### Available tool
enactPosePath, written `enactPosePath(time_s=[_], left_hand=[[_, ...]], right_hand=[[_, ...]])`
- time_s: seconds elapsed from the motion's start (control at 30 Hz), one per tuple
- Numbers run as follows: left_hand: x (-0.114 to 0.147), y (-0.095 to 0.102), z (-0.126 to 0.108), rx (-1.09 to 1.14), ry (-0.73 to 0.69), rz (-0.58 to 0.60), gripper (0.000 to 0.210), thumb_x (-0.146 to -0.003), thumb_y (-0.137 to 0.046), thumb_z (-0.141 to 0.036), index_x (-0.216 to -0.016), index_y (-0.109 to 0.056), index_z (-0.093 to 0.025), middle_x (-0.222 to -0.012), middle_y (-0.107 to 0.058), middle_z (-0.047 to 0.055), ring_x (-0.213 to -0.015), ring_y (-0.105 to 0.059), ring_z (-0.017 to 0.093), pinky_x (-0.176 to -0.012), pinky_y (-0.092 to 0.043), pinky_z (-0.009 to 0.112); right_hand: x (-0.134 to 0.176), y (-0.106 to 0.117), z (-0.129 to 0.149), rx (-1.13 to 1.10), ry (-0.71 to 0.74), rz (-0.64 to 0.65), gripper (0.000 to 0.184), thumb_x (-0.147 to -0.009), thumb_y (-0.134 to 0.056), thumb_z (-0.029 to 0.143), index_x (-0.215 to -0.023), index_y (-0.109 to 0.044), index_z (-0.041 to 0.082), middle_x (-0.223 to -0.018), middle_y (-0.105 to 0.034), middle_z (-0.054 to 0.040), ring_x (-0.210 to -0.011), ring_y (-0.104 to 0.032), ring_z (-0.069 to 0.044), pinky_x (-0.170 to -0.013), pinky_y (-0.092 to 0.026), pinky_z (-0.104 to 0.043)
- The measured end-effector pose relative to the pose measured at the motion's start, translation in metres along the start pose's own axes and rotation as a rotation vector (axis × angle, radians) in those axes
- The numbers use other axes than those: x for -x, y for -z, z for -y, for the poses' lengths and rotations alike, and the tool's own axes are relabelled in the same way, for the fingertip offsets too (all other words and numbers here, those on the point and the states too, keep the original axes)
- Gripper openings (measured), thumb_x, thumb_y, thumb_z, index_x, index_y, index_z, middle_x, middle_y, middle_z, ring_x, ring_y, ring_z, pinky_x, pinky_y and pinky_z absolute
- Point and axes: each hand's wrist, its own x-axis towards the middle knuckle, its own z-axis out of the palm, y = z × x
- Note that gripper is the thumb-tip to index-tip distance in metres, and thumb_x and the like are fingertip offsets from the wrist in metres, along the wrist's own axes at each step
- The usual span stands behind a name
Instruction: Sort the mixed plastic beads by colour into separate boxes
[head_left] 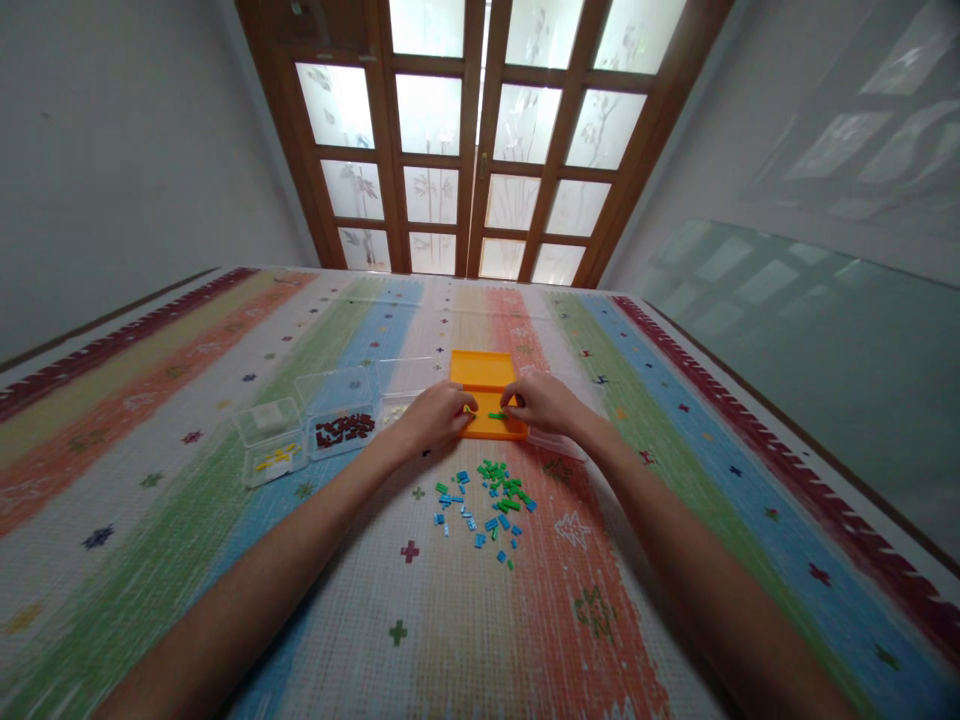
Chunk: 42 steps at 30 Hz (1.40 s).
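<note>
An orange plastic box (481,368) lies open on the cloth, its lid folded back away from me. My left hand (446,412) is at the box's left side, fingers pinched together. A tiny yellow-green bit (470,408) shows at its fingertips, too small to name. From the right side my right hand (531,400) reaches over the box, its fingers closed in a pinch. Just beside these fingertips, inside the box, is a green toy brick (496,416); whether they grip it is unclear. Nearer to me lies a loose pile of green bricks (510,490) and blue bricks (480,541).
Left of the box stand open clear cases: one with dark red bricks (343,430), one with yellow bricks (276,458), one with whitish pieces (396,410) partly behind my left arm. A clear lid (559,445) lies under my right wrist. A striped cloth (360,620) covers the table.
</note>
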Motion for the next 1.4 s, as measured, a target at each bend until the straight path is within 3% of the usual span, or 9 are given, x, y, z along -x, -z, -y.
enactPosePath(time_s=[0.23, 0.5, 0.67, 0.9, 1.2, 1.4], left_hand=[[0.016, 0.016, -0.01, 0.013, 0.006, -0.093, 0.017, -0.089, -0.056, -0.015, -0.094, -0.072, -0.014, -0.08, -0.065, 0.008, -0.082, -0.061, 0.021, -0.079, -0.051, 0.035], [0.055, 0.004, -0.023, -0.093, -0.105, -0.145, 0.019, -0.095, -0.049, -0.02, -0.093, -0.068, -0.015, -0.092, -0.063, 0.01, -0.084, -0.059, 0.021, -0.074, -0.051, 0.034], [0.072, 0.002, -0.023, -0.079, -0.139, -0.236, 0.021, -0.098, -0.046, -0.02, -0.1, -0.067, -0.015, -0.095, -0.064, 0.011, -0.085, -0.058, 0.021, -0.076, -0.052, 0.037], [0.08, -0.01, -0.022, -0.039, -0.137, -0.331, 0.019, -0.099, -0.046, -0.018, -0.105, -0.064, -0.017, -0.103, -0.063, 0.01, -0.092, -0.06, 0.021, -0.083, -0.053, 0.038], [0.083, -0.015, -0.021, 0.003, -0.107, -0.354, 0.02, -0.099, -0.045, -0.018, -0.109, -0.063, -0.017, -0.103, -0.064, 0.011, -0.093, -0.06, 0.021, -0.083, -0.054, 0.038], [0.083, -0.015, -0.021, 0.012, -0.095, -0.341, 0.02, -0.099, -0.045, -0.018, -0.108, -0.063, -0.017, -0.104, -0.063, 0.011, -0.093, -0.06, 0.021, -0.083, -0.054, 0.039]], right_hand=[[-0.023, -0.007, 0.004, 0.078, -0.062, 0.054, 0.025, -0.086, -0.065, 0.023, -0.106, -0.08, 0.021, -0.097, -0.078, -0.0108, -0.084, -0.069, -0.021, -0.066, -0.042, -0.026], [-0.012, -0.001, -0.001, 0.045, -0.041, 0.053, 0.024, -0.086, -0.065, 0.02, -0.105, -0.08, 0.018, -0.095, -0.078, -0.0101, -0.08, -0.068, -0.019, -0.065, -0.042, -0.024], [-0.001, -0.002, -0.001, 0.028, -0.001, 0.081, 0.023, -0.083, -0.065, 0.017, -0.101, -0.081, 0.018, -0.091, -0.078, -0.0088, -0.079, -0.068, -0.018, -0.066, -0.042, -0.024], [-0.002, -0.012, -0.003, 0.078, -0.101, 0.046, 0.025, -0.084, -0.062, 0.017, -0.1, -0.081, 0.018, -0.098, -0.078, -0.0109, -0.085, -0.07, -0.02, -0.07, -0.045, -0.024], [-0.008, -0.006, 0.002, 0.046, -0.096, 0.014, 0.024, -0.088, -0.06, 0.019, -0.102, -0.08, 0.016, -0.098, -0.078, -0.0118, -0.084, -0.07, -0.02, -0.07, -0.046, -0.024], [-0.024, -0.016, 0.007, -0.005, -0.151, -0.004, 0.024, -0.086, -0.064, 0.02, -0.103, -0.081, 0.015, -0.099, -0.078, -0.0146, -0.087, -0.07, -0.022, -0.072, -0.047, -0.025]])
